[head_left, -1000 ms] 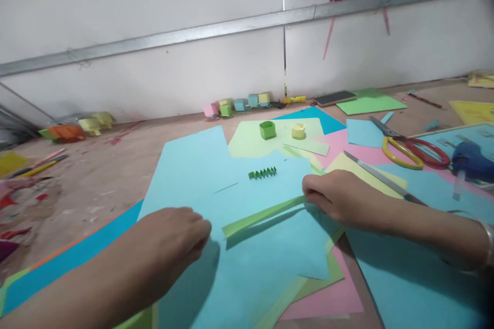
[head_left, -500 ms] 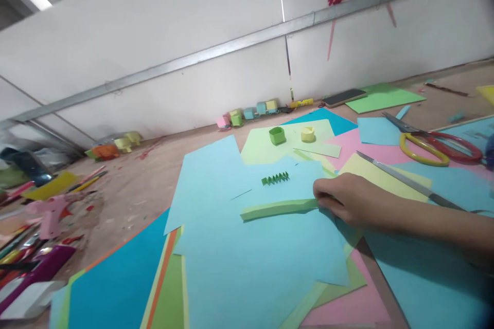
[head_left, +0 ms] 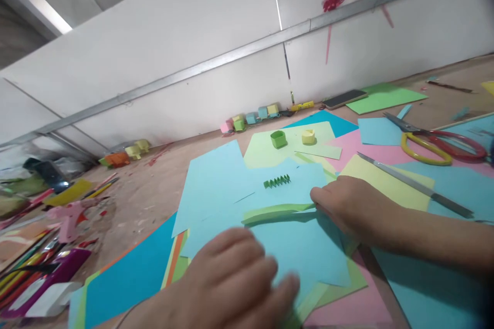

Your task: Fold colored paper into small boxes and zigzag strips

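My right hand (head_left: 351, 205) pinches the right end of a light green paper strip (head_left: 276, 212), which stretches leftward over a light blue sheet (head_left: 216, 190). Lower in the view, my left hand (head_left: 231, 282) hovers over the same sheet, slightly blurred, with its fingers curled; whether it holds anything is hidden. Just above the strip lies a dark green zigzag-folded paper piece (head_left: 277, 181). Farther back stand a small green paper ring (head_left: 278, 139) and a pale yellow one (head_left: 308, 137).
Scissors (head_left: 426, 146) and a craft knife (head_left: 417, 185) lie at the right. A pink glue gun (head_left: 69, 218), pens and a purple case (head_left: 50, 282) sit at the left. A phone (head_left: 345, 98) and small paper shapes (head_left: 250, 117) are along the wall.
My left hand has come into view at the bottom. The strip's right end is still in my right hand, and the strip now bows slightly. The camera's view has shifted a little.
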`<state>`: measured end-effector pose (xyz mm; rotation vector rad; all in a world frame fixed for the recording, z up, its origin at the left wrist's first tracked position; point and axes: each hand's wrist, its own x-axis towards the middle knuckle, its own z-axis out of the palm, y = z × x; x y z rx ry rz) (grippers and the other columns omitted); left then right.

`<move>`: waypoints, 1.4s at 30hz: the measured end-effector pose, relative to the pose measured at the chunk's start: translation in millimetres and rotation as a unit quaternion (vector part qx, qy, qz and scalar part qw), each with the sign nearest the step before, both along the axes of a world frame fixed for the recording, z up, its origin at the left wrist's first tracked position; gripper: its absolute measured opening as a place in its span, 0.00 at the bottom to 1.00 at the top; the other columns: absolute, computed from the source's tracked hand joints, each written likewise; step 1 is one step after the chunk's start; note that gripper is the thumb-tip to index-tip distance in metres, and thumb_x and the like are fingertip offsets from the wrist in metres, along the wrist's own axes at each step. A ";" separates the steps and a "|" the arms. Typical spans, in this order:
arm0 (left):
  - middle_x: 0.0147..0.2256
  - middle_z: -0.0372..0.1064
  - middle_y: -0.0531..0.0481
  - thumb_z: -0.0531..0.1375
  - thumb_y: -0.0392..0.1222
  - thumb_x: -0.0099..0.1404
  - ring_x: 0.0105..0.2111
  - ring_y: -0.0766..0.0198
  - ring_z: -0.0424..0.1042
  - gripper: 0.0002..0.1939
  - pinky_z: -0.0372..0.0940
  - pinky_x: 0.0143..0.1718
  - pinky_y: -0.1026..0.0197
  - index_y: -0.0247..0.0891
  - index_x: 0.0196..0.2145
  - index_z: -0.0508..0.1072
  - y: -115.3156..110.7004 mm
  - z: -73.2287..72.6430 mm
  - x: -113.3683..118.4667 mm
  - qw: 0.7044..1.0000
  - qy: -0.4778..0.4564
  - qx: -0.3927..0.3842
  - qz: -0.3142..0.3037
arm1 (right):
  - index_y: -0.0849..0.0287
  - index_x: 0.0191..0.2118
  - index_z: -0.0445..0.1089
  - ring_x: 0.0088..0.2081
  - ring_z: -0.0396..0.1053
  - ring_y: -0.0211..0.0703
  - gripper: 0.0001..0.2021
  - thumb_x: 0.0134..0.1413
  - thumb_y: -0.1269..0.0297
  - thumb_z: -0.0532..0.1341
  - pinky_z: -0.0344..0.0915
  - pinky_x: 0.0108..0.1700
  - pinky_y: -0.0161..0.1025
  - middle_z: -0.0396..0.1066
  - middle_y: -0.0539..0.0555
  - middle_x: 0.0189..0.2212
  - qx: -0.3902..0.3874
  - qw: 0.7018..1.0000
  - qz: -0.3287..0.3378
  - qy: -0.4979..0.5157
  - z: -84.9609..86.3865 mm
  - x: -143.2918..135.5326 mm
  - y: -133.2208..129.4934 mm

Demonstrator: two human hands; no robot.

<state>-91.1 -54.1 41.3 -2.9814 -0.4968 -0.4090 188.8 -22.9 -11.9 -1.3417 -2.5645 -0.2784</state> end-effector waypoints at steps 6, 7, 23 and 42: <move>0.30 0.69 0.48 0.54 0.38 0.70 0.27 0.62 0.65 0.07 0.60 0.26 0.59 0.36 0.36 0.70 44.0 -25.9 53.8 0.989 -0.014 0.126 0.077 | 0.57 0.24 0.56 0.19 0.51 0.38 0.13 0.47 0.84 0.51 0.40 0.28 0.39 0.60 0.49 0.16 0.130 0.990 0.061 0.009 -1.4 -0.5 -3.6; 0.28 0.68 0.50 0.53 0.35 0.70 0.26 0.62 0.63 0.08 0.58 0.25 0.60 0.37 0.33 0.69 46.9 -30.6 56.3 0.988 -0.005 0.127 0.085 | 0.57 0.24 0.56 0.19 0.50 0.38 0.13 0.48 0.84 0.50 0.40 0.28 0.40 0.60 0.49 0.16 0.138 0.988 0.066 0.009 -1.1 -0.2 -3.6; 0.27 0.65 0.50 0.49 0.26 0.64 0.22 0.62 0.56 0.12 0.49 0.19 0.60 0.38 0.27 0.63 46.6 -59.8 55.3 0.990 -0.012 0.057 0.129 | 0.63 0.29 0.72 0.30 0.59 0.47 0.14 0.58 0.77 0.51 0.54 0.34 0.45 0.65 0.57 0.24 0.126 0.980 0.143 0.059 4.4 -11.7 -26.0; 0.23 0.62 0.52 0.53 0.28 0.65 0.22 0.60 0.56 0.13 0.47 0.23 0.57 0.39 0.24 0.65 44.0 -55.6 51.2 0.993 -0.030 0.034 0.106 | 0.59 0.24 0.64 0.26 0.53 0.43 0.14 0.55 0.81 0.50 0.45 0.30 0.41 0.61 0.54 0.24 -0.004 0.996 0.032 0.084 -5.1 -6.2 -24.9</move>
